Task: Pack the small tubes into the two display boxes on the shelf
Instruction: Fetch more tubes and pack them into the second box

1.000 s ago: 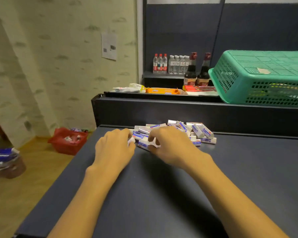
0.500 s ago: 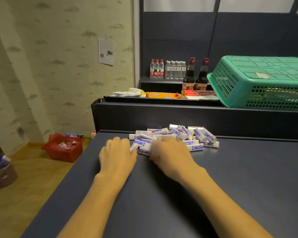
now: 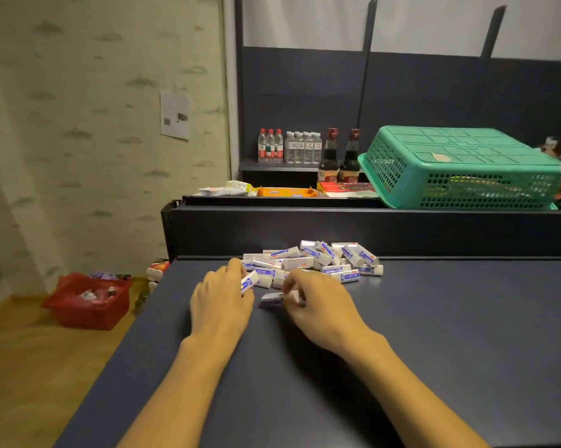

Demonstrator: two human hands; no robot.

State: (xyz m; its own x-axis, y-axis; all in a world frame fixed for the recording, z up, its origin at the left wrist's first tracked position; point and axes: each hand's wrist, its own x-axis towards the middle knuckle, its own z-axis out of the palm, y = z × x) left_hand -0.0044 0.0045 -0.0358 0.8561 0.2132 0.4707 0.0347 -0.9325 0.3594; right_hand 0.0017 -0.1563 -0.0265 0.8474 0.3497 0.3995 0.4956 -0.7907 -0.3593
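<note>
At the pile's (image 3: 311, 260) seven o'clock edge, your left hand (image 3: 222, 299) curls round one small box (image 3: 250, 281) while your right hand (image 3: 318, 302) pinches another (image 3: 272, 297), probably gathering them for packing.

A heap of small white-and-blue tube cartons (image 3: 318, 260) lies against the back edge of the dark blue shelf top (image 3: 434, 334), left of its middle; the left hand (image 3: 221, 302) rests knuckles-up at the heap's near left side, fingers curled round one carton (image 3: 250, 281); the right hand (image 3: 318, 305), just beside it, pinches another carton (image 3: 274, 297) in its fingertips, a little nearer than the heap; beyond the back edge a raised ledge carries an upturned green basket (image 3: 460, 166) at the right, two dark bottles (image 3: 339, 156) and flat packets (image 3: 285, 191); clear water bottles (image 3: 289, 147) stand further back; a red basket (image 3: 88, 302) sits on the wooden floor at the left.
</note>
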